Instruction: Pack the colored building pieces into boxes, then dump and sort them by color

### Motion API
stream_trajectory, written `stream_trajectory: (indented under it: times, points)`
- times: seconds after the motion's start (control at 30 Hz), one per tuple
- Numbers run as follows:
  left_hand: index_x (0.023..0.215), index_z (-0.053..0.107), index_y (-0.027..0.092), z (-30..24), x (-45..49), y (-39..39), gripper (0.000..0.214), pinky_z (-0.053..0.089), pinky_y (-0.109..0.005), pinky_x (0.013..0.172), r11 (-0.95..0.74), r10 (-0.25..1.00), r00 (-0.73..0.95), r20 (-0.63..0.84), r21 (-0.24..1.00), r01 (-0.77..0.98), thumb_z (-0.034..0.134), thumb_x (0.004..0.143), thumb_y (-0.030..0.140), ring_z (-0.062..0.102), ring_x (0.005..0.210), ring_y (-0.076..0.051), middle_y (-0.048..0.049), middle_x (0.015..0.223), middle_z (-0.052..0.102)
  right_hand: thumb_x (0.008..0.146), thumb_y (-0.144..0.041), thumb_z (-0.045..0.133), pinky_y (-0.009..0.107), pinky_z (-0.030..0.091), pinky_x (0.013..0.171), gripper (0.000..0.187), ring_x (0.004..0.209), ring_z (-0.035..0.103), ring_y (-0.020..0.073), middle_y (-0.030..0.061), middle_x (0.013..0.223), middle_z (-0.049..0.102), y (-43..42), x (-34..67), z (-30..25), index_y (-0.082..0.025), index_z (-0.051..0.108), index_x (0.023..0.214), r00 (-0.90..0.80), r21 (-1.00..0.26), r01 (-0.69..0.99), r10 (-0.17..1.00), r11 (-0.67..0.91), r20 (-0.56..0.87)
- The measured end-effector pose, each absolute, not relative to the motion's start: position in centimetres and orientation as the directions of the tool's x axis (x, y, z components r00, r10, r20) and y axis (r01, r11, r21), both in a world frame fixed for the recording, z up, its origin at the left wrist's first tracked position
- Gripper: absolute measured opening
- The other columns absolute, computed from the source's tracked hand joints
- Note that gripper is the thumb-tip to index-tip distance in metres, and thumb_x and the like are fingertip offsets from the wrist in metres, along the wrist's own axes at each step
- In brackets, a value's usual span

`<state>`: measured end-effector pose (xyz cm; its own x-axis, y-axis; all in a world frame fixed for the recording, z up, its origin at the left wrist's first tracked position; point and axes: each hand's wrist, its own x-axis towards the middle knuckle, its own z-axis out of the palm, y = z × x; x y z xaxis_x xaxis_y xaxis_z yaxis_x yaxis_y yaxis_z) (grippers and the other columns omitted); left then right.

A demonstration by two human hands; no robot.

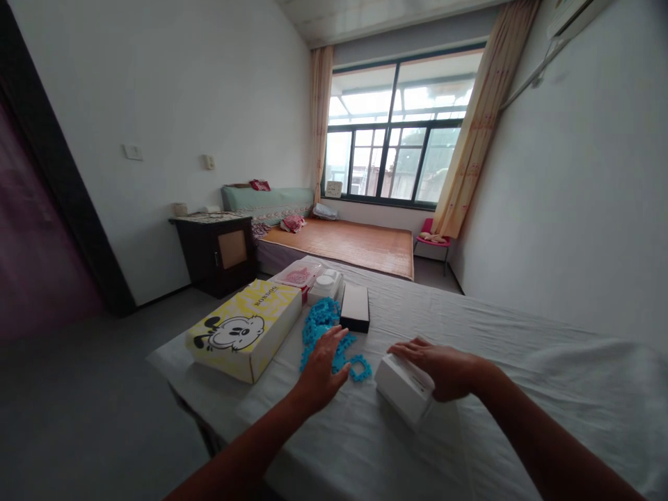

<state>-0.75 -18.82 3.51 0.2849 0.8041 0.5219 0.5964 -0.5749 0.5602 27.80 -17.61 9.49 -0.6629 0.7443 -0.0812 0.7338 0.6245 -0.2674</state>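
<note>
My left hand (pixel 324 367) is over a heap of bright blue toothed plastic pieces (pixel 319 320), its fingers stretched out and thumb apart. Whether its fingertips touch the pieces I cannot tell. One square blue piece with an open middle lies just right of the thumb. My right hand (pixel 438 367) is closed on a white box (pixel 401 391), with fingers over its far top edge and the thumb by its right end. Part of the box's top is hidden under that hand. A black box with a white top (pixel 355 306) stands beyond the blue heap.
A yellow and white cartoon shoebox (pixel 245 330) is on the left of the cloth-covered table (pixel 501 431). Behind the blue pieces stand a clear-lidded pink container (pixel 298 274) and a white case with a round top (pixel 326 284). Past the table is a low bed (pixel 344 240).
</note>
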Motion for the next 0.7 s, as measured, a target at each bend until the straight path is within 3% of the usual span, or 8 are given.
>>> stream_trajectory:
  times: [0.1, 0.17, 0.27, 0.37, 0.53, 0.7]
  points:
    - [0.131, 0.046, 0.018, 3.8, -0.8, -18.6, 0.055, 0.033, -0.048, 0.108, -0.581, 0.802, 0.288, 0.523, 0.571, 0.58, 0.057, 0.077, 0.015, 0.039, 0.131, -0.026, -0.0138, 0.139, 0.045, 0.051, -0.003, 0.06, 0.04, 0.026, 0.109, 0.098, 0.13, 0.038, 0.0271, 0.0044, 0.142, 0.045, -17.7, 28.6, 9.6, -0.03, 0.034, 0.142, -0.659, -0.318, 0.725, 0.75, 0.611, -0.06]
    - [0.13, 0.048, 0.018, 4.3, -0.8, -18.3, 0.053, 0.034, -0.047, 0.107, -0.587, 0.798, 0.288, 0.529, 0.576, 0.569, 0.057, 0.077, 0.015, 0.04, 0.13, -0.026, -0.0134, 0.138, 0.046, 0.053, -0.005, 0.063, 0.042, 0.023, 0.111, 0.102, 0.135, 0.031, 0.028, 0.0031, 0.147, 0.036, -18.8, 29.3, 10.0, -0.031, 0.026, 0.144, -0.616, -0.328, 0.754, 0.786, 0.569, -0.052]
    - [0.127, 0.051, 0.019, 5.0, -1.1, -17.7, 0.049, 0.035, -0.047, 0.107, -0.582, 0.8, 0.273, 0.535, 0.581, 0.569, 0.056, 0.078, 0.015, 0.04, 0.129, -0.026, -0.0122, 0.137, 0.046, 0.055, -0.02, 0.074, 0.042, 0.023, 0.112, 0.114, 0.139, 0.022, 0.0293, 0.0014, 0.154, 0.02, -21.5, 30.1, 9.7, -0.032, 0.009, 0.147, -0.522, -0.358, 0.796, 0.853, 0.488, 0.004]
    - [0.123, 0.054, 0.019, 5.7, -1.2, -16.6, 0.045, 0.035, -0.046, 0.107, -0.564, 0.807, 0.231, 0.544, 0.593, 0.574, 0.054, 0.079, 0.014, 0.043, 0.127, -0.025, -0.0113, 0.136, 0.048, 0.054, -0.032, 0.077, 0.043, 0.028, 0.11, 0.119, 0.138, 0.022, 0.0305, 0.0034, 0.154, 0.019, -23.6, 29.5, 7.0, -0.03, 0.004, 0.148, -0.367, -0.384, 0.842, 0.924, 0.377, 0.103]
    - [0.12, 0.056, 0.02, 6.5, -0.1, -13.0, 0.042, 0.037, -0.045, 0.106, -0.585, 0.772, 0.177, 0.61, 0.573, 0.574, 0.052, 0.079, 0.013, 0.047, 0.124, -0.023, -0.0096, 0.131, 0.052, 0.057, -0.024, 0.068, 0.046, 0.03, 0.108, 0.1, 0.135, 0.027, 0.0313, 0.0088, 0.148, 0.033, -21.3, 28.3, 2.0, -0.025, 0.022, 0.146, -0.257, -0.33, 0.887, 0.938, 0.324, 0.233]
    - [0.117, 0.058, 0.021, 6.1, 0.9, -9.4, 0.042, 0.037, -0.044, 0.105, -0.577, 0.717, 0.105, 0.689, 0.501, 0.645, 0.047, 0.079, 0.009, 0.046, 0.122, -0.021, -0.0072, 0.129, 0.053, 0.056, -0.03, 0.07, 0.047, 0.026, 0.106, 0.086, 0.133, 0.029, 0.0324, 0.01, 0.148, 0.032, -12.8, 31.0, 2.6, -0.025, 0.04, 0.137, -0.247, -0.249, 0.918, 0.936, 0.309, 0.253]
